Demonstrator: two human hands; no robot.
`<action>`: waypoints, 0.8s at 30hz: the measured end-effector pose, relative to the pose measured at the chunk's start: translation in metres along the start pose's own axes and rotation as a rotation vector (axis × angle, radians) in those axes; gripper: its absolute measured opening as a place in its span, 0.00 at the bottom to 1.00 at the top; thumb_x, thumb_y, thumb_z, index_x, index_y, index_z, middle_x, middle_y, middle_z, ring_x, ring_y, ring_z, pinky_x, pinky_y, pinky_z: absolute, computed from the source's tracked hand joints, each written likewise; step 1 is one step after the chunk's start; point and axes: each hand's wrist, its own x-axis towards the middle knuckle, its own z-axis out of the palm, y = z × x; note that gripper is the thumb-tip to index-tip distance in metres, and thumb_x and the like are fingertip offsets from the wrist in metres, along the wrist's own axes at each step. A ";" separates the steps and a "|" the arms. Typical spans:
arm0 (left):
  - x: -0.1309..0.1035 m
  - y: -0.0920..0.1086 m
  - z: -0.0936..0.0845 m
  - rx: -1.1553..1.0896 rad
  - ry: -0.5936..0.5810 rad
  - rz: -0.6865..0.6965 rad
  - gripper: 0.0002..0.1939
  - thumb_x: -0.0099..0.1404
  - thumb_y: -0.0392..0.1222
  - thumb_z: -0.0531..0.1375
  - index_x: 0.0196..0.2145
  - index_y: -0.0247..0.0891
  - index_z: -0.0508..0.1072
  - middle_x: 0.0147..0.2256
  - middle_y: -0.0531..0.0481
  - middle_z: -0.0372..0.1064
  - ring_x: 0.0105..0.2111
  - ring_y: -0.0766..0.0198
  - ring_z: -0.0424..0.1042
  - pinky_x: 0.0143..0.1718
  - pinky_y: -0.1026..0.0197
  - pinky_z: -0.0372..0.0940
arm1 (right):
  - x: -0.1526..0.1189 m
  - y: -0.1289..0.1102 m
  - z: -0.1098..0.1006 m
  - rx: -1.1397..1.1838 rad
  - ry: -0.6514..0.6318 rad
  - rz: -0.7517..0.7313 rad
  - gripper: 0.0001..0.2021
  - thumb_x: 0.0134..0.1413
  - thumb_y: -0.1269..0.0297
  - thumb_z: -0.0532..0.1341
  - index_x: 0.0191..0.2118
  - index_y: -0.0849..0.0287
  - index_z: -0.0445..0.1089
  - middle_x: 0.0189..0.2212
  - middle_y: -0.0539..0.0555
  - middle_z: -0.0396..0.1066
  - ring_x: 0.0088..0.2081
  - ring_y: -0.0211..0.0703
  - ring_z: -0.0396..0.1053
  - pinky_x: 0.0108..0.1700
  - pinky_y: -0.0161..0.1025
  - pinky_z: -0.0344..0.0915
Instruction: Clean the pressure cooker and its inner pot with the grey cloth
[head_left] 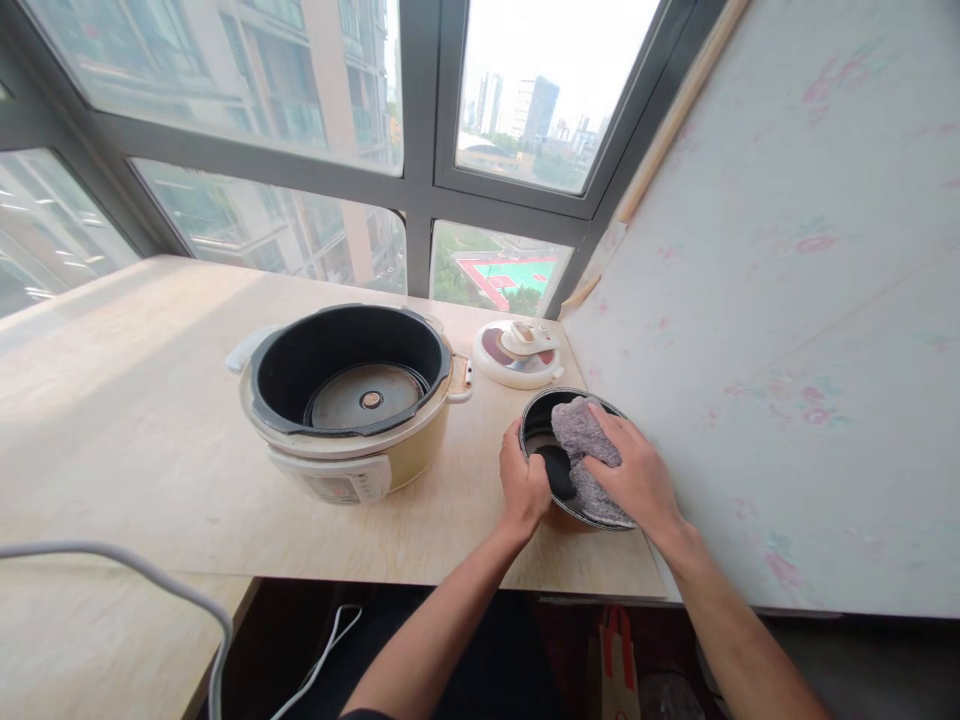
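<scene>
A dark inner pot [538, 412] stands near the right end of the pale counter, by the wall. My left hand [523, 480] is closed around the pot's left rim. In my right hand [637, 475] is a grey fuzzy cloth [589, 440], pressed against the inside right of the pot and hanging over its near rim. To the left stands the cooker body [424, 455], uncovered, with a black interior and a heating plate [367, 397] at the bottom. Its white and brown lid [517, 353] lies behind the pot.
Windows [420, 190] rise behind the counter [150, 440], and a flower-patterned wall [810, 350] bounds the right side. A grey cable [150, 570] crosses the lower left. Below the counter are a white cord [322, 655] and a paper bag [617, 670].
</scene>
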 end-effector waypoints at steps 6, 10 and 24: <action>-0.004 0.004 0.005 0.066 -0.017 0.011 0.32 0.63 0.37 0.53 0.64 0.31 0.61 0.64 0.34 0.62 0.66 0.50 0.60 0.69 0.48 0.50 | -0.011 0.007 -0.012 0.398 0.251 0.293 0.35 0.49 0.53 0.64 0.63 0.60 0.67 0.58 0.58 0.71 0.58 0.55 0.69 0.62 0.50 0.63; -0.004 0.016 -0.008 0.154 -0.100 0.018 0.31 0.65 0.40 0.55 0.65 0.33 0.62 0.65 0.33 0.60 0.66 0.47 0.59 0.69 0.45 0.50 | -0.016 -0.003 -0.019 0.567 0.295 0.417 0.32 0.43 0.52 0.68 0.56 0.58 0.72 0.48 0.55 0.77 0.49 0.53 0.74 0.52 0.44 0.69; 0.004 0.160 -0.187 0.014 -0.116 0.129 0.14 0.66 0.49 0.58 0.36 0.37 0.78 0.26 0.49 0.73 0.28 0.62 0.72 0.33 0.60 0.68 | 0.025 -0.095 -0.016 0.925 0.231 0.295 0.23 0.38 0.56 0.69 0.43 0.58 0.74 0.35 0.51 0.76 0.35 0.46 0.72 0.39 0.38 0.69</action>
